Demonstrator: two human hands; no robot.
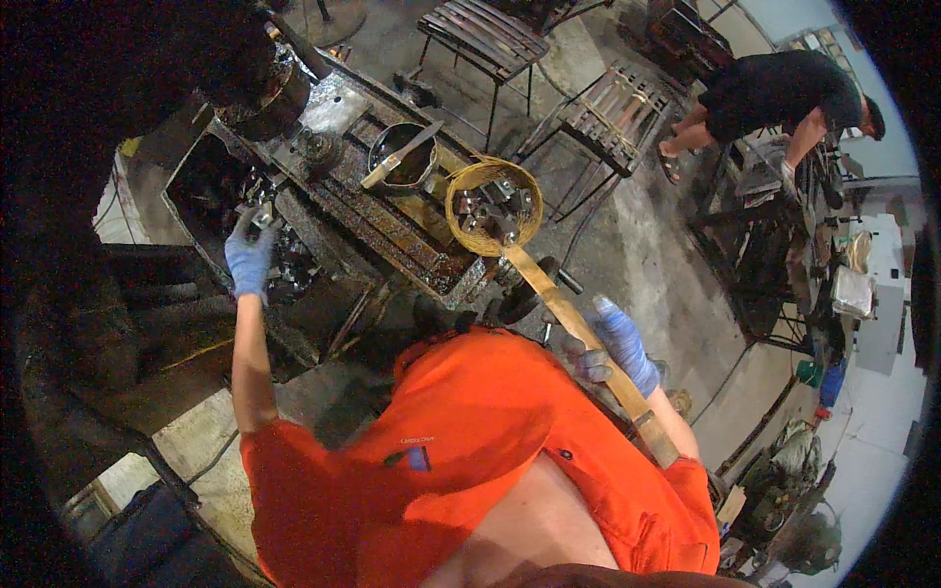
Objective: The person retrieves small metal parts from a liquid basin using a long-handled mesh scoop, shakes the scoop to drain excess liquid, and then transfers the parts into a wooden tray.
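Observation:
My left hand [250, 257], in a blue work glove, reaches into a dark metal bin [192, 237] of small shiny metal parts. Its fingers close around a bright metal piece [262, 214], slightly blurred. My right hand [623, 345], gloved the same way with grey fingertips, grips a long flat wooden handle [555, 298]. At the handle's far end is a round yellow woven basket [454, 202]. Several bent metal pieces [503, 192] lie inside it.
Beside the basket, a metal pot [434, 170] of dark liquid has a brush [397, 160] lying across its rim. Both are over a grimy machine bed [367, 209]. Two slatted stools [481, 37] [621, 117] stand beyond. At right, a person [783, 95] bends over a cluttered rack [772, 242].

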